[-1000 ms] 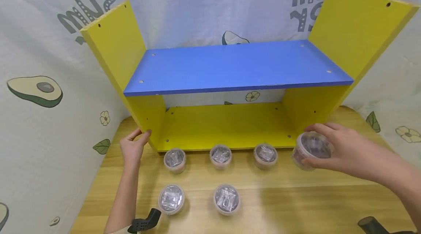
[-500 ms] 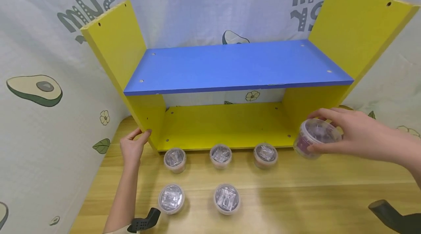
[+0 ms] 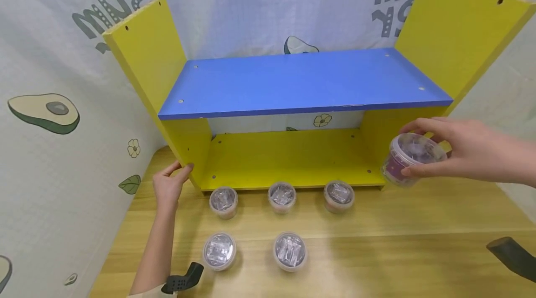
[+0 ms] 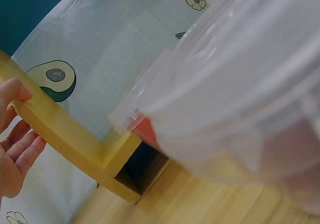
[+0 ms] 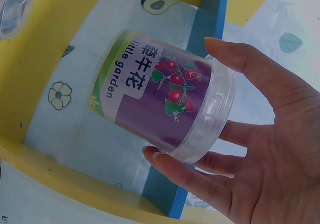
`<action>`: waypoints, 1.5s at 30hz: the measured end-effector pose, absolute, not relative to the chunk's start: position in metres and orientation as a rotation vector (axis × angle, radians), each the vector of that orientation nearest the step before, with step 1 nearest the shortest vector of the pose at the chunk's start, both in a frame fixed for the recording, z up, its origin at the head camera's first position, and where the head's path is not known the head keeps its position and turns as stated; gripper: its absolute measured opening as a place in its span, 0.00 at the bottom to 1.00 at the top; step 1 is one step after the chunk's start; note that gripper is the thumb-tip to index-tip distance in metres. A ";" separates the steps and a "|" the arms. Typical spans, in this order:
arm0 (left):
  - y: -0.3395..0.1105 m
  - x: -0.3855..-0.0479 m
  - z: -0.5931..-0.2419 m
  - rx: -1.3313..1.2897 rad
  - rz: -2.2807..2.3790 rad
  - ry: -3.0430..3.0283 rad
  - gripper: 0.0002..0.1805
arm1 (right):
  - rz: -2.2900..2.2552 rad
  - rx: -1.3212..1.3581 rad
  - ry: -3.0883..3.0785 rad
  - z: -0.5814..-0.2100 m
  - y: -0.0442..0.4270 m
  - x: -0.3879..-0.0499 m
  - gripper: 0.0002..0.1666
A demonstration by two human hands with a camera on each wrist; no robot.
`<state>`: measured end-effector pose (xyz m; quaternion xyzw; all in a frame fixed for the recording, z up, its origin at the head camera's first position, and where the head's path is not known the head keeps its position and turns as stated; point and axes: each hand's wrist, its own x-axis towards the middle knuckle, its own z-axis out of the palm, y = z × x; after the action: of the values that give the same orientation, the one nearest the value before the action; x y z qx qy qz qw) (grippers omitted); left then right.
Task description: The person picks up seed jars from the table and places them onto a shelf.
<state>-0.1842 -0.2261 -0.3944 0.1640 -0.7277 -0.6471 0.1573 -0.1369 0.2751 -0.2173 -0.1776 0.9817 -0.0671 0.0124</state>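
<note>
The right hand (image 3: 465, 151) grips a clear lidded tub (image 3: 395, 167) by its rim, held in the air at the front right of the yellow side panel. In the right wrist view the tub (image 5: 155, 94) shows a purple label with red flowers, thumb and fingers round its lid (image 5: 215, 111). At the lower left, the left hand (image 3: 169, 184) pinches the front edge of the left yellow panel (image 3: 146, 70); the left wrist view shows that hand (image 4: 20, 144) with its fingers round the panel edge (image 4: 65, 134).
A blue shelf (image 3: 301, 84) spans the two yellow sides above a yellow bottom board (image 3: 284, 158). Along its front edge stand three tubs (image 3: 224, 201), with two more (image 3: 290, 251) nearer on the wooden table (image 3: 377, 251). A printed cloth (image 3: 54, 186) hangs behind.
The right hand has lifted the tub up and moved it slightly right, away from the table. The left hand has stayed on the panel edge.
</note>
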 end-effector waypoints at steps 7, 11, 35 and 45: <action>-0.225 -0.185 -0.393 0.476 -1.850 -2.098 0.21 | -0.210 -0.503 3.044 -0.211 0.278 -0.143 0.43; -0.224 -0.184 -0.393 0.459 -1.851 -2.101 0.21 | -0.224 -0.495 3.035 -0.203 0.281 -0.149 0.43; -0.225 -0.185 -0.395 0.456 -1.841 -2.067 0.21 | 0.102 -0.499 3.047 -0.148 0.293 -0.192 0.49; -0.225 -0.185 -0.396 0.443 -1.822 -2.061 0.20 | 0.133 -0.495 2.995 -0.138 0.293 -0.211 0.48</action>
<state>-0.1849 -0.2253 -0.3961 0.1564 -0.7280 -0.6437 0.1766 -0.2109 0.2928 -0.1381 -0.1625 0.9844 0.0437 0.0514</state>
